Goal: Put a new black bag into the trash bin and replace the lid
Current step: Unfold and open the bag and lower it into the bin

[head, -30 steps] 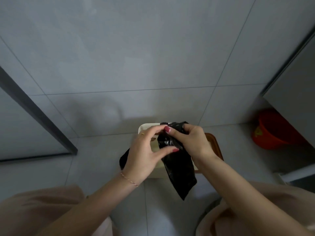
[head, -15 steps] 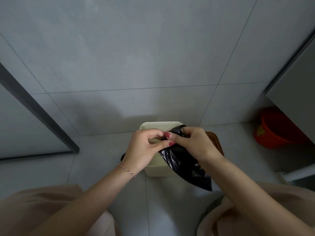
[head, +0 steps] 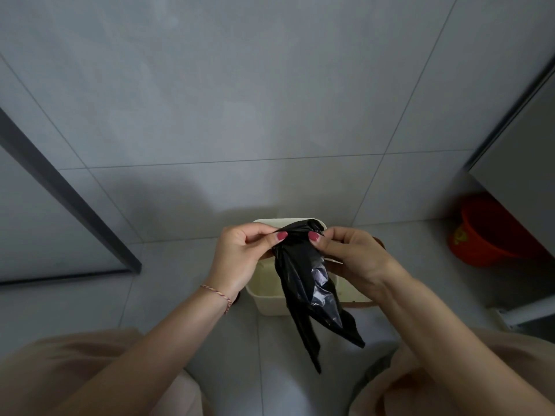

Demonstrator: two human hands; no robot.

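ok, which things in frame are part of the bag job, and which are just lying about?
Job:
black bag, pinched at its top by the left hand and the right hand
cream trash bin, open, no bag in it
brown lid, mostly hidden behind the right hand

Lying about:
orange bucket, on the floor at right

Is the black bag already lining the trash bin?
No, the black bag hangs bunched above the cream trash bin, pinched at its top by the left hand and right hand.

Glossy, crinkled black plastic bag (head: pixel 309 283)
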